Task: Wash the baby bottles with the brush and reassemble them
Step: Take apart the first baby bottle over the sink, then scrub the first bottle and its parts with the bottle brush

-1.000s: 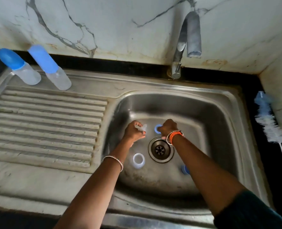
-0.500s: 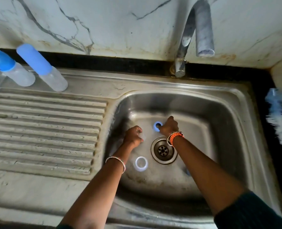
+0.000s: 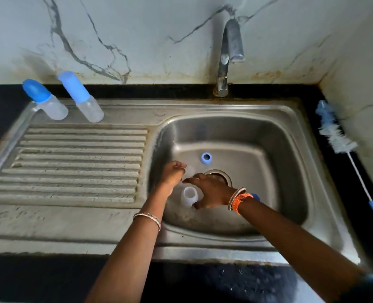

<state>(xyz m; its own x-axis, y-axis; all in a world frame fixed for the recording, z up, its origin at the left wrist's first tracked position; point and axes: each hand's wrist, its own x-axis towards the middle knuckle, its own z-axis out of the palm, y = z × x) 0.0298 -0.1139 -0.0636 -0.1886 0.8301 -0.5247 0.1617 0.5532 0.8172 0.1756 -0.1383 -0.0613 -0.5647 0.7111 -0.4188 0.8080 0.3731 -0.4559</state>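
Note:
In the sink basin [image 3: 268,136] my left hand [image 3: 172,176] pinches a small clear teat [image 3: 188,171], which is blurred. My right hand [image 3: 210,192] is spread with straight fingers over an open clear bottle body [image 3: 188,199] that stands on the basin floor, its thumb on the bottle's near side. A blue screw ring [image 3: 206,158] lies alone behind the drain [image 3: 221,174]. A blue part [image 3: 256,196] peeks out behind my right wrist. Two capped bottles [image 3: 46,100] [image 3: 81,98] stand at the back left. The bottle brush [image 3: 336,137] lies to the right of the sink.
The tap [image 3: 229,55] arches over the basin's back edge with no water running. A ribbed steel drainboard [image 3: 78,162] fills the left side. A marble wall closes the back and the right. Along the front runs a dark counter edge [image 3: 50,278].
My right hand has let go of the blue ring and drawn back toward me over the clear bottle body. The ring stays behind the drain. My left hand still holds the teat.

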